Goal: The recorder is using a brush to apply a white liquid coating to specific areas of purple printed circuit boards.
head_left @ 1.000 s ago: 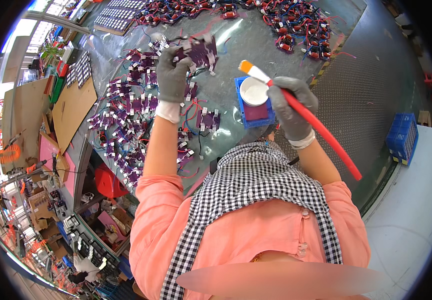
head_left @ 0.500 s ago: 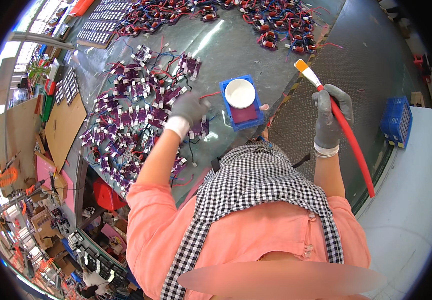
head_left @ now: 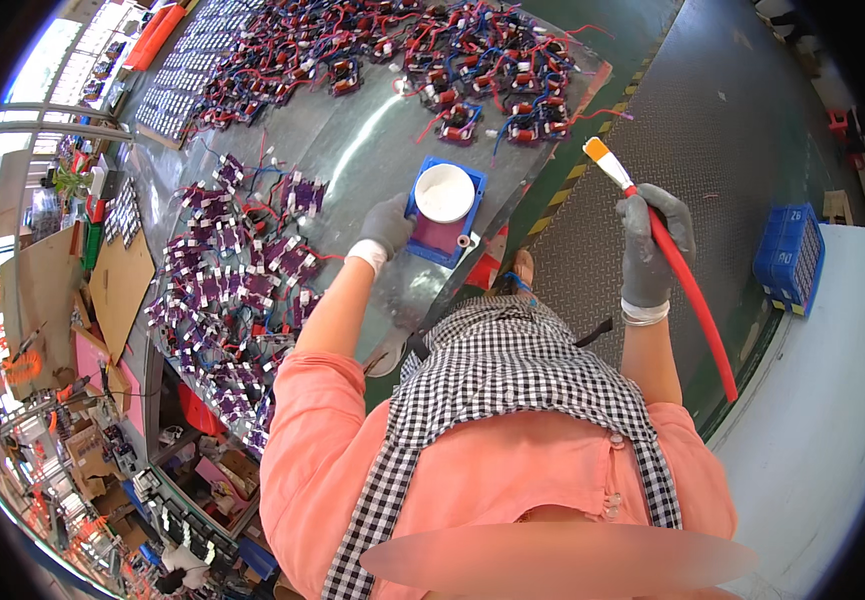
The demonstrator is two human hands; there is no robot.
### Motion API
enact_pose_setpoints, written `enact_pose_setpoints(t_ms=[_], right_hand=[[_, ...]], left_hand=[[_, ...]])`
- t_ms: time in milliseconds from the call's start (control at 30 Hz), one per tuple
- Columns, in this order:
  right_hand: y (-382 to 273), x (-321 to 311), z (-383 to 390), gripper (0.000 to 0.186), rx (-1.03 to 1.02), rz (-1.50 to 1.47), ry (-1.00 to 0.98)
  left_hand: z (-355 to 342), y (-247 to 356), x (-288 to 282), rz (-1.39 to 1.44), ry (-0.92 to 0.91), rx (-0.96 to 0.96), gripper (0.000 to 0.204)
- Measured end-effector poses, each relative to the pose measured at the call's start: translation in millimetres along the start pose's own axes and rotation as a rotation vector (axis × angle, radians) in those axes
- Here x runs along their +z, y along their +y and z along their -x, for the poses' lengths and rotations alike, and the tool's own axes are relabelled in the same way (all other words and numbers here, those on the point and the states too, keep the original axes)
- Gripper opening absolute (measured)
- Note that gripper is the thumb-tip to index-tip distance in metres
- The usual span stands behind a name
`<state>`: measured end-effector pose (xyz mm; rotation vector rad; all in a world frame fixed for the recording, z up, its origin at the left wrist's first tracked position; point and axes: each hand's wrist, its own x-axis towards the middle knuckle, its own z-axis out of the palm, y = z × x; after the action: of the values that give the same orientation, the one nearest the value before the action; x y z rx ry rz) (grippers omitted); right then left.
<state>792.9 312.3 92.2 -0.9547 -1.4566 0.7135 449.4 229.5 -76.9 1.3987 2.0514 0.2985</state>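
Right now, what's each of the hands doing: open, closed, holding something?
Left hand: at the blue tray's left edge; whether it grips cannot be told.
Right hand: closed, holding the red-handled brush.

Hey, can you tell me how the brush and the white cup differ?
Shape: the brush is long and thin, while the white cup is round and short.
Colour: the brush is mostly red with an orange tip; the white cup is white all over.
Place: the brush is held slanted in the right hand, while the white cup sits in the blue tray.
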Motion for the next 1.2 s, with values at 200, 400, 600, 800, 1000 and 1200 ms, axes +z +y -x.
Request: enact_pose_setpoints(t_ms=[200,400,600,800,1000,1200], right_hand=[[52,-73,-57,0.013,-0.043,0.156,-0.036],[70,-85,-88,0.013,0.016,0.14,-0.071],[80,-79,-95,0.018,-0.039,0.202,-0.208],[89,-16,-85,0.021,-0.144,0.141,-0.707],[119,95,-76,0.016,-0.469,0.128,-0.986],[143,135,-64,0.017,-0.66,0.354,-1.059]], left_hand=[[-91,85,-78,-0.254,0.541,0.332,0.03],[-207,128,-65,-0.403,0.13,0.482,0.039],[-200,46,-59,-0.678,0.151,-0.09,0.053],[-162,-21,-93,0.002,0.707,-0.339,0.031],[-108,-44,-163,1.903,0.543,0.085,0.01],[-19,-40,-211,2.026,0.921,0.503,0.023]])
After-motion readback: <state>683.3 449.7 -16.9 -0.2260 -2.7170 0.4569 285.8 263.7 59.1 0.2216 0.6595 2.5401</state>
